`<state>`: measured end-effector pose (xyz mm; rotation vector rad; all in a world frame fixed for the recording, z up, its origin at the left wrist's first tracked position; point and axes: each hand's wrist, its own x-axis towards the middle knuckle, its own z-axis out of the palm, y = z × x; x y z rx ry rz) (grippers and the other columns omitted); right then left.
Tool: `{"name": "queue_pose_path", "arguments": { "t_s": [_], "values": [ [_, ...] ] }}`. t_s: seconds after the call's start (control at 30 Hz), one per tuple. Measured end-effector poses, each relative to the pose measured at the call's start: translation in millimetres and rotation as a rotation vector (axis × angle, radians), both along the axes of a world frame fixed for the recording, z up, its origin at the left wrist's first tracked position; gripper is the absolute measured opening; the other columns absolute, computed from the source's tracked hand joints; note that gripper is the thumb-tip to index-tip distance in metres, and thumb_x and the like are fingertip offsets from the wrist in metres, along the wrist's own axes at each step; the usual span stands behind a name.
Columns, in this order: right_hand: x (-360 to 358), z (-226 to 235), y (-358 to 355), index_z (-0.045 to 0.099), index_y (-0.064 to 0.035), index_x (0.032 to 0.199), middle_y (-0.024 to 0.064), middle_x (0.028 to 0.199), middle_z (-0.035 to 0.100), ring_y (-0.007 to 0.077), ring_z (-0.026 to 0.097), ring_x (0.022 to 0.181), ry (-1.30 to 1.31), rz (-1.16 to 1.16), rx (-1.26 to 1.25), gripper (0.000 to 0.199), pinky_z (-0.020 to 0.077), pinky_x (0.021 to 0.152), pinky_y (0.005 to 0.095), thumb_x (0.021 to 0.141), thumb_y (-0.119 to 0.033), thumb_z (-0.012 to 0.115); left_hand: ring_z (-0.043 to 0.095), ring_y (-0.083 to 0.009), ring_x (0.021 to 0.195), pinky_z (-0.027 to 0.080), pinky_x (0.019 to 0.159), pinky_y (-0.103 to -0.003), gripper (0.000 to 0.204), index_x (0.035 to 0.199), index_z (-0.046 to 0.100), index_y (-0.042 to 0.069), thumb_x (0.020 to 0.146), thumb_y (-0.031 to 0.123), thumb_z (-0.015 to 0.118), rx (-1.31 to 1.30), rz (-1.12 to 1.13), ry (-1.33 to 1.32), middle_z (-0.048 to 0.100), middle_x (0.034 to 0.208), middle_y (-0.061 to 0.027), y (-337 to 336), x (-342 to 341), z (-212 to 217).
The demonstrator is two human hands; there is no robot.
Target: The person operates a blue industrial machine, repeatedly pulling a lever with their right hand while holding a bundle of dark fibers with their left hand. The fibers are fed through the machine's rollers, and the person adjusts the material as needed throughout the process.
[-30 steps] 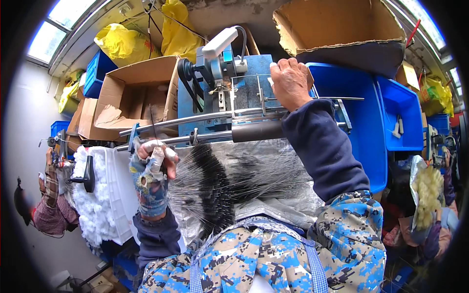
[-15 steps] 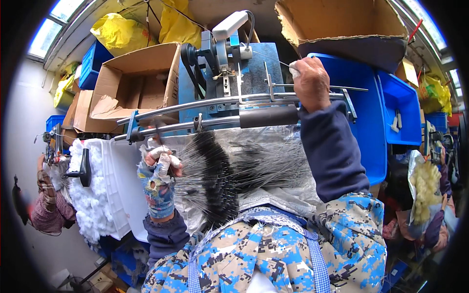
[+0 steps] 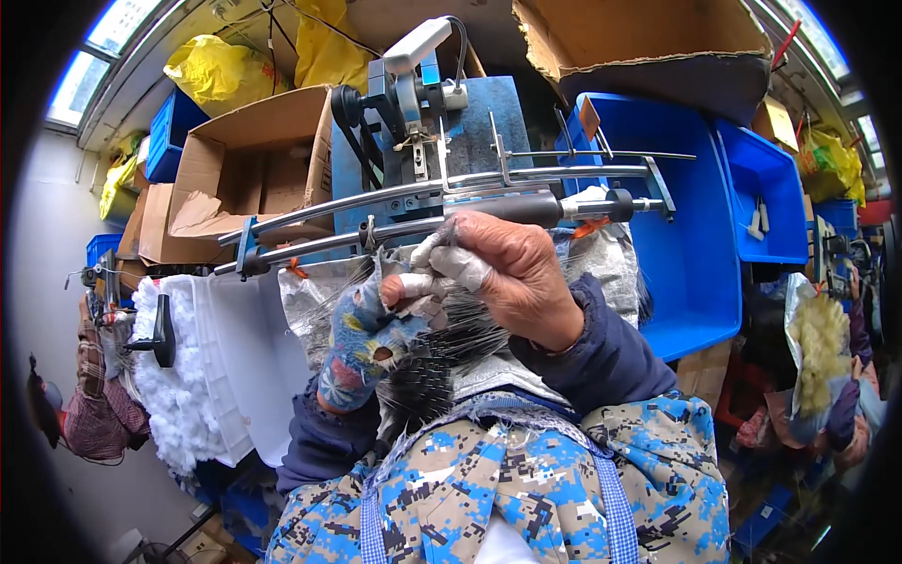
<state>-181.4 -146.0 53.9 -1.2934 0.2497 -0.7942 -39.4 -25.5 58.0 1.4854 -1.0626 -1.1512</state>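
black bristles (bunched), below right hand, beside left hand

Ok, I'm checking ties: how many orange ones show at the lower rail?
2: one orange tie under the lower rail, left; another toward its right end. The left hand or right hand may hide more.

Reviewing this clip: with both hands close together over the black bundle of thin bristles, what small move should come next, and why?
Probably draw the right hand slightly away from the blue-patterned-gloved left hand: their white-taped fingertips sit close together near the dark grey cylindrical sleeve, over the black bundle of thin bristles, hiding whatever lies between them.
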Motion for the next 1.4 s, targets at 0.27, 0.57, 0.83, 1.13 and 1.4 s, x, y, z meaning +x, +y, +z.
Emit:
{"name": "queue_pose_path", "arguments": {
  "t_s": [0.27,0.57,0.83,1.13,1.4],
  "values": [
    [-57,19,-59,0.061,0.0046,0.099,0.0103,0.074,0.064,0.0150,0.062,0.068,-0.074,-0.127,0.102,0.016,0.0532,0.061,0.0255,0.090,-0.005,0.052,0.062,-0.0248,0.075,0.049,0.067,-0.033,0.039,0.100,0.059,0.003,0.065,0.010,0.076,0.086,-0.339,-0.931,0.064,0.084,-0.0100,67,63,-31],
    [23,-41,-104,0.064,-0.0038,0.087,0.0132,0.080,0.058,0.0298,0.058,0.077,0.872,-0.358,-1.093,0.013,0.0461,0.067,0.0387,0.079,-0.005,0.054,0.062,-0.0276,0.076,0.048,0.066,-0.032,0.026,0.096,0.059,0.002,0.071,0.006,0.066,0.217,-0.217,-0.612,0.064,0.082,-0.0121,69,76,-67],
    [62,-58,-134,0.065,-0.0091,0.080,0.0134,0.095,0.056,0.0296,0.053,0.094,1.082,-0.419,-1.316,0.012,0.0422,0.075,0.0423,0.076,-0.010,0.053,0.058,-0.0119,0.067,0.047,0.057,-0.024,0.014,0.097,0.056,-0.001,0.083,0.002,0.055,0.248,0.155,-0.071,0.061,0.076,-0.0064,44,50,-64],
    [65,-70,-136,0.063,-0.0092,0.089,0.0114,0.092,0.059,0.0278,0.056,0.089,1.106,-0.411,-1.353,0.016,0.0436,0.072,0.0408,0.076,-0.013,0.053,0.055,-0.0086,0.059,0.042,0.049,-0.019,0.018,0.101,0.056,0.000,0.084,0.003,0.057,0.096,0.290,0.079,0.061,0.075,-0.0065,34,25,-36],
    [65,-65,-132,0.063,-0.0097,0.089,0.0101,0.092,0.060,0.0276,0.057,0.089,1.143,-0.403,-1.349,0.015,0.0439,0.072,0.0409,0.077,-0.012,0.054,0.059,-0.0102,0.066,0.043,0.052,-0.019,0.022,0.106,0.057,0.000,0.084,0.003,0.059,0.055,0.298,0.155,0.063,0.080,-0.0084,42,21,-32]
  ]
}}
